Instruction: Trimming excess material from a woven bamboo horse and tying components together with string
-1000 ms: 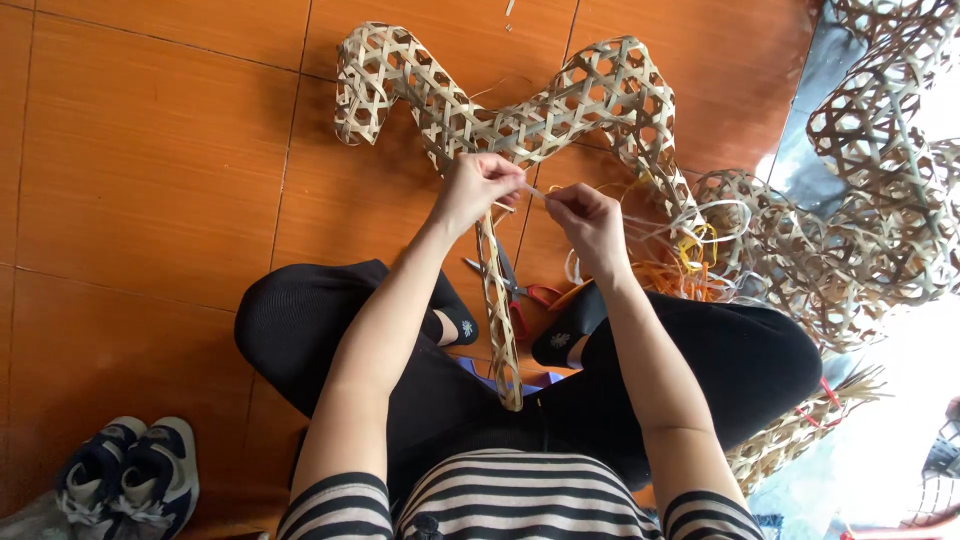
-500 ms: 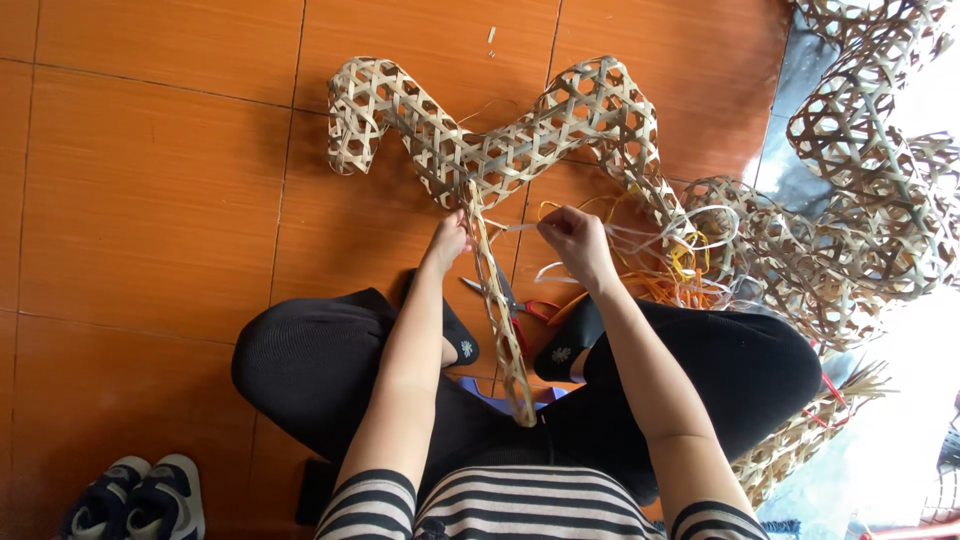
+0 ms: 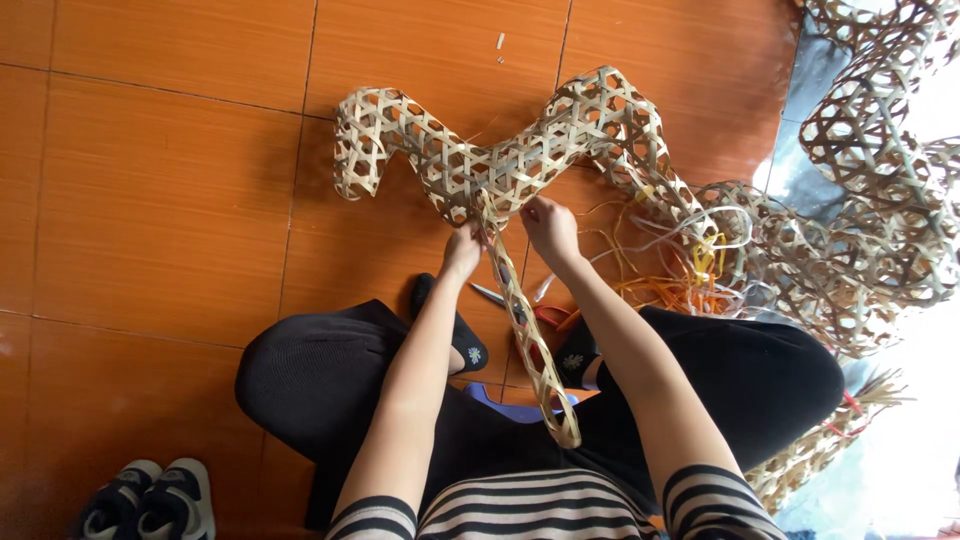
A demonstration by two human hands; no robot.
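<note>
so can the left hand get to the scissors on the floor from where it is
Probably yes. The left hand rests at the woven bamboo frame, and the scissors lie just beside the wrist on the floor tiles, partly behind the narrow woven strip.

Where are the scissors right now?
In the head view, the scissors lie on the orange tile floor just below the left hand, mostly hidden behind the woven strip.

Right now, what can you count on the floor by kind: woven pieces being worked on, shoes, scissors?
Woven bamboo lattice piece touched by the left hand and right hand: 1
Dark shoes at lower left: 2
Scissors, partly hidden: 1
Total: 4
The heap of woven pieces at right is too tangled to count.
</note>
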